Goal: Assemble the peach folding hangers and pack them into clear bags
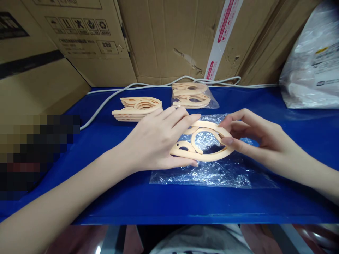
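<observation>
A peach plastic folding hanger [209, 155] rests over a clear plastic bag [212, 173] on the blue table [132, 197]. My left hand [156, 141] grips the hanger's left end, thumb under it and fingers over the top. My right hand [251, 135] pinches the hanger's right end between thumb and fingers. Behind my left hand lies a stack of bare peach hangers [137, 107]. A bagged bundle of the same hangers [192, 95] sits further back.
Cardboard boxes [164, 38] wall off the back and left of the table. A white cable [111, 98] runs along the back edge. A white plastic sack [312, 63] stands at the right rear. A blurred patch covers the left side.
</observation>
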Motion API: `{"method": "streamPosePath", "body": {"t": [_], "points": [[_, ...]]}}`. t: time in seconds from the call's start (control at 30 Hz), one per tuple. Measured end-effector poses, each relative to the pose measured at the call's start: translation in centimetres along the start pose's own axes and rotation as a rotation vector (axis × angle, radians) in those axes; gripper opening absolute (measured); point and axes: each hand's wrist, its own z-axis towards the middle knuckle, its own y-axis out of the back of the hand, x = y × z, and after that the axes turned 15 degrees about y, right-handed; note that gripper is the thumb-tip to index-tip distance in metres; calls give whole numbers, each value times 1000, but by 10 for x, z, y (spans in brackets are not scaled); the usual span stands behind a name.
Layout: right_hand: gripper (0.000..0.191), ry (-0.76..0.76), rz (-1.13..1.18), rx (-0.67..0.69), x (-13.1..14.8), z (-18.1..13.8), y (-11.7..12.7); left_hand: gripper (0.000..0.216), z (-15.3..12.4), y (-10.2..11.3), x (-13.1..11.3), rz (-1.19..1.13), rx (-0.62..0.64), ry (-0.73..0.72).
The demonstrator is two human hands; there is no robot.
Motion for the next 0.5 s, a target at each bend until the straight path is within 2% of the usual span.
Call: {"method": "streamPosePath", "body": {"t": [0.23, 0.33, 0.5], "points": [[21, -27, -28, 17, 3, -2, 1, 79, 0, 2, -2, 7, -23, -5], [26, 50, -151, 0, 4, -2, 0, 78, 0, 2, -3, 10, -37, 9], [65, 287, -377, 65, 7, 1, -8, 84, 0, -2, -11, -62, -56, 60]]}}
